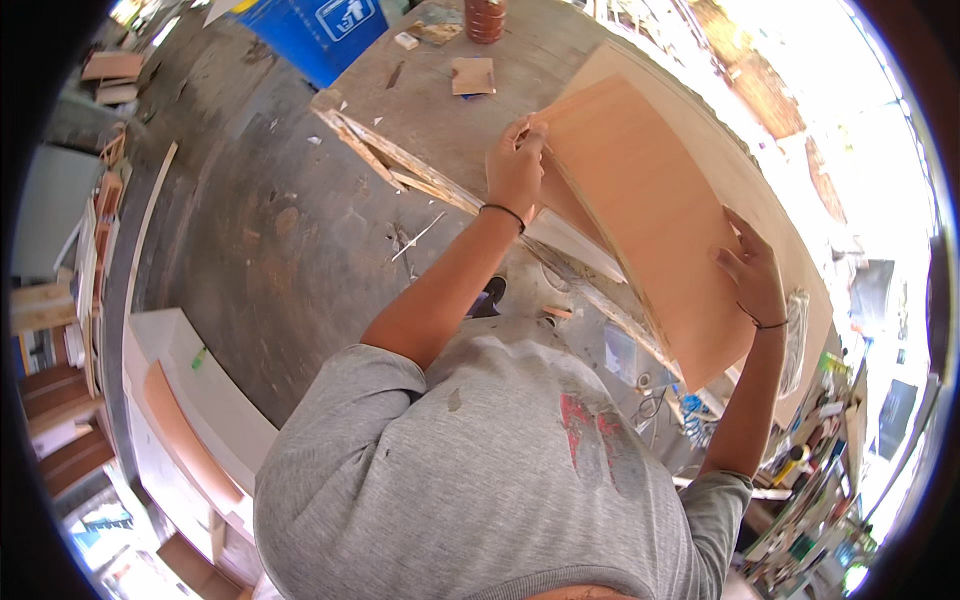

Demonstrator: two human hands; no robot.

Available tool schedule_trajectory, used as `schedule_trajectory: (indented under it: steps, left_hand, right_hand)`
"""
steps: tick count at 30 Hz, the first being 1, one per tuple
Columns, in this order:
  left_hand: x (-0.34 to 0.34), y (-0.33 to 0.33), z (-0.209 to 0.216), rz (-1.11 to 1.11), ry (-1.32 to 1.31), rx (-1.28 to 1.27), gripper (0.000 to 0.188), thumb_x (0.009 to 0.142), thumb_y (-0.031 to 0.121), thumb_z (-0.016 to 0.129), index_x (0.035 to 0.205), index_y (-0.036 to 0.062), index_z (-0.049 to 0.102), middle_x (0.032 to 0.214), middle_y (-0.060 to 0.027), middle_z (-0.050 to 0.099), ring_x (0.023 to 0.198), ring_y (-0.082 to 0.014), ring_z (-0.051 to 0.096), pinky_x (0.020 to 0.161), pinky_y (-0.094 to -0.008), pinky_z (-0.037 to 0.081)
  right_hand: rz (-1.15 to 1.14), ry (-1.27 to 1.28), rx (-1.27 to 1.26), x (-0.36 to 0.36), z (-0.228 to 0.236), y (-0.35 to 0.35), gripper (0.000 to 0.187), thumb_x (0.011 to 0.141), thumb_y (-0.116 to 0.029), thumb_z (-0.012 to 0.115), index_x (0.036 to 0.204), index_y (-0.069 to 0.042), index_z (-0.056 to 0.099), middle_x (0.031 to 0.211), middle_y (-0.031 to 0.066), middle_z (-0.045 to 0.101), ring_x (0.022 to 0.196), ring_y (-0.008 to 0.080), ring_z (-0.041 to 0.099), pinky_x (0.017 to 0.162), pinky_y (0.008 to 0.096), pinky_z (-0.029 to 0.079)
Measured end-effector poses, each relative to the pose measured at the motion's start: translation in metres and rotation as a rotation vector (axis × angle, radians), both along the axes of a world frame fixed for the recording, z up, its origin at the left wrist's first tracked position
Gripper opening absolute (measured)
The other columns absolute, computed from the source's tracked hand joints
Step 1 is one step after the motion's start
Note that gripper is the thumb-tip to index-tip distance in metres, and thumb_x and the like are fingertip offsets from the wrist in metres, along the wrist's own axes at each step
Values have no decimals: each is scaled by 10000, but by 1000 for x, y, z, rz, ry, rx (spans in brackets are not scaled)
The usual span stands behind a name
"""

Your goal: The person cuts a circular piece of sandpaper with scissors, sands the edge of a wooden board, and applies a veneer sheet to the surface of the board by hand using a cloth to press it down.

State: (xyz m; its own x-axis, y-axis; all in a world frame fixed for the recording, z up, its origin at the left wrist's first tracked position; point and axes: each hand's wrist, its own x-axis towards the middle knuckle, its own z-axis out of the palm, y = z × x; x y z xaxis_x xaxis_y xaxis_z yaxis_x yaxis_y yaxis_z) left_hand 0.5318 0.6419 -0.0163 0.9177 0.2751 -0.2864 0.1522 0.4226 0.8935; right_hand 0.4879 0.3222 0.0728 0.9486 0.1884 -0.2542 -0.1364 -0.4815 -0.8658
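Note:
A thin, light-brown plywood panel [645, 210] is tilted over the near edge of a workbench [425, 110]. My left hand [517, 165] grips its far left edge, fingers curled round it. On the opposite side, my right hand [750, 268] holds the right edge, with the thumb on the top face and the fingers behind the edge. Beneath the panel, a larger pale board [765, 215] lies on the bench. A second brown surface shows just under the panel's left edge, and I cannot tell whether it is a separate piece.
On the bench stand a reddish-brown jar [485, 20] and a small square tan piece [472, 76]. A blue bin [310, 40] is beyond its left end. Pale panels [185, 375] lie at the left. Tools and scraps [805, 480] crowd the lower right.

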Motion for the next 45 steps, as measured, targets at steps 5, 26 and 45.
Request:
schedule_trajectory:
  steps: [5,26,45]
  left_hand:
    - [22,30,-24,21,-199,381,340,909,169,551,1177,-33,607,919,-4,633,818,-62,545,714,-220,446]
    - [29,34,-48,-98,-93,304,246,862,70,503,1010,-5,685,827,29,623,704,-23,497,644,-187,408]
    - [28,25,-49,48,-193,234,194,845,185,688,844,-8,684,735,17,620,668,-36,525,609,-197,428]
  right_hand:
    - [35,7,-67,25,-15,4,557,830,-33,659,1344,24,451,1192,145,607,1069,160,565,904,285,452]
    - [-25,37,-83,21,-28,11,555,825,-40,675,1337,16,470,1184,156,609,1034,168,584,876,287,475]
    - [39,-17,-142,23,-44,5,561,816,-87,699,1323,20,483,1280,168,564,1224,233,499,1030,338,366]
